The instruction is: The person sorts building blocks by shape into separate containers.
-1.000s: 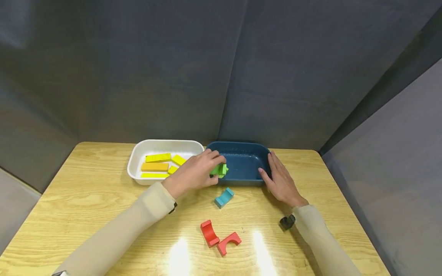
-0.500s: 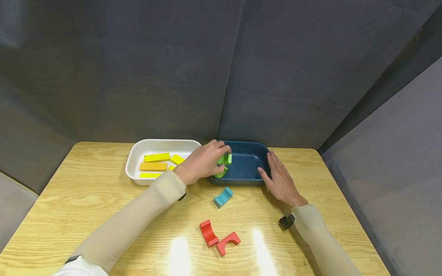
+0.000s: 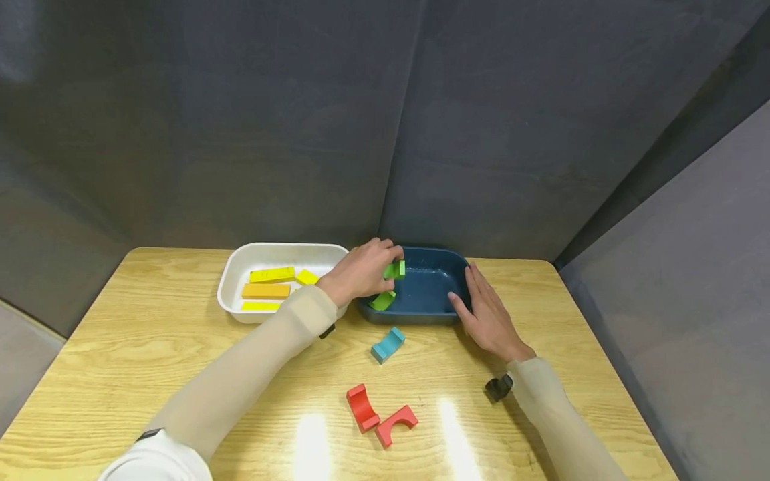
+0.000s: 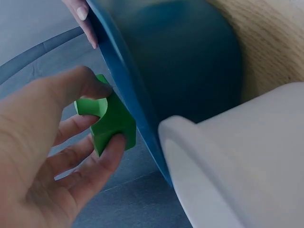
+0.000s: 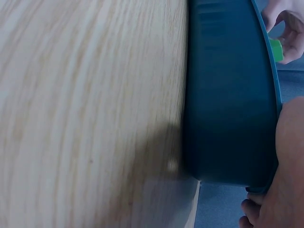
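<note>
In the head view my left hand (image 3: 362, 272) pinches a green arch-shaped block (image 3: 394, 269) above the left end of the dark blue tray (image 3: 421, 318). A second green block (image 3: 382, 300) lies below it inside that tray. The left wrist view shows thumb and fingertips on the held block (image 4: 114, 121), just over the tray's rim. My right hand (image 3: 490, 314) rests against the tray's right end, fingers straight and thumb at the rim. In front of the tray lies a blue curved block (image 3: 388, 345) on the table.
To the left, touching or nearly touching the blue tray, stands a white tray (image 3: 224, 294) with several yellow blocks (image 3: 266, 291). Two red arch blocks (image 3: 363, 407) lie together on the wooden table (image 3: 150, 347) nearer the front. A grey curtain (image 3: 271, 133) hangs behind.
My left hand has moved right and slightly away with the green block. The second green block now shows apart from the hand, in the blue tray. The right hand has stayed put.
</note>
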Motion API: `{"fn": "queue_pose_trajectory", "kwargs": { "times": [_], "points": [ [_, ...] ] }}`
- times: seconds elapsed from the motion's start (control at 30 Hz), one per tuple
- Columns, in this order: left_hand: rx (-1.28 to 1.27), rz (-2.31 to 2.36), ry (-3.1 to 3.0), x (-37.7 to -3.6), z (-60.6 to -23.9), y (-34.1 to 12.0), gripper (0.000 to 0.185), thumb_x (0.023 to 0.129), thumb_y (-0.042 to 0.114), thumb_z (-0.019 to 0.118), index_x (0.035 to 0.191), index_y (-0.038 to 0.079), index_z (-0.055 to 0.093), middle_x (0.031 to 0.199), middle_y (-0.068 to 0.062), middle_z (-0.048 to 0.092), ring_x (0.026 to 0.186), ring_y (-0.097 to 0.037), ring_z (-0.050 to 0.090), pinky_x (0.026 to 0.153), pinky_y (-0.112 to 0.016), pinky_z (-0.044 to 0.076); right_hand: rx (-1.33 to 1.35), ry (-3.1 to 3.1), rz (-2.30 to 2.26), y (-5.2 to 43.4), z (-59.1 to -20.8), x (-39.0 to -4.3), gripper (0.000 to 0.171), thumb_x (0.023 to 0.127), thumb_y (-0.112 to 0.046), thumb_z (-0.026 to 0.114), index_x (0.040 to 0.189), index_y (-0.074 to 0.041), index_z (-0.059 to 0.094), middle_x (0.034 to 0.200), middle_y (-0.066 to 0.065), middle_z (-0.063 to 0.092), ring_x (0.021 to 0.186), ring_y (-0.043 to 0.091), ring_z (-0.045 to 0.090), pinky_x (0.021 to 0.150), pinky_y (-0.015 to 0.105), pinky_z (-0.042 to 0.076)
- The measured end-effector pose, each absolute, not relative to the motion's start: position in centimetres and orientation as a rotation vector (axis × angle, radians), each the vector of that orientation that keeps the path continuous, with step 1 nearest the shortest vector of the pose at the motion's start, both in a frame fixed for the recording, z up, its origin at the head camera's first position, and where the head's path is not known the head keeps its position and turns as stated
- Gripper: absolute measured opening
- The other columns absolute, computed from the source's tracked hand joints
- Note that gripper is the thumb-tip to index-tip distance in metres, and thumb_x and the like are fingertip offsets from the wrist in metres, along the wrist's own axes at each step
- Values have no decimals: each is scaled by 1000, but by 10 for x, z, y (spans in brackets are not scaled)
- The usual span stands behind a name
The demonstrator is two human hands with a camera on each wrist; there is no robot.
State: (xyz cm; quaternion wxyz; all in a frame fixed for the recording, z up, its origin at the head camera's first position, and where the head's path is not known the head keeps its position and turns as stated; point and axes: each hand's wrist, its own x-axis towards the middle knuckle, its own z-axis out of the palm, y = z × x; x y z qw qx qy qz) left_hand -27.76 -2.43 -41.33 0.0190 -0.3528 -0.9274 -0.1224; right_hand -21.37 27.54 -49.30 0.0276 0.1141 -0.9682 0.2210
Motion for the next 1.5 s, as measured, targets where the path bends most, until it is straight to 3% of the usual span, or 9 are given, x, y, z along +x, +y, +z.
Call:
{"fn": "queue_pose_trajectory", "kwargs": {
  "times": [0.87, 1.23, 1.5],
  "points": [
    [-1067, -381, -2902, -292, -425, -9, 48, 96, 24, 84, 139, 9, 68, 127, -11, 69, 111, -29, 66, 88, -38, 62, 337, -2995, 666, 280, -495, -212, 84, 114, -55, 40, 171, -2, 9, 181, 13, 2, 166, 38, 9, 132, 60, 13],
    [-1029, -170, -2874, -289, -426, -9, 48, 101, 30, 77, 146, 19, 65, 129, -5, 69, 105, -24, 68, 67, -34, 59, 351, -2983, 672, 278, -493, -214, 83, 114, -54, 40, 171, -2, 10, 181, 12, 2, 165, 40, 11, 131, 62, 15],
    [-1032, -182, -2842, -285, -422, -8, 43, 103, 30, 73, 143, 19, 67, 129, -4, 70, 106, -23, 70, 66, -34, 59, 354, -2983, 670, 279, -493, -216, 84, 114, -55, 40, 172, -2, 10, 181, 12, 2, 165, 40, 11, 131, 62, 14]
  ]
}}
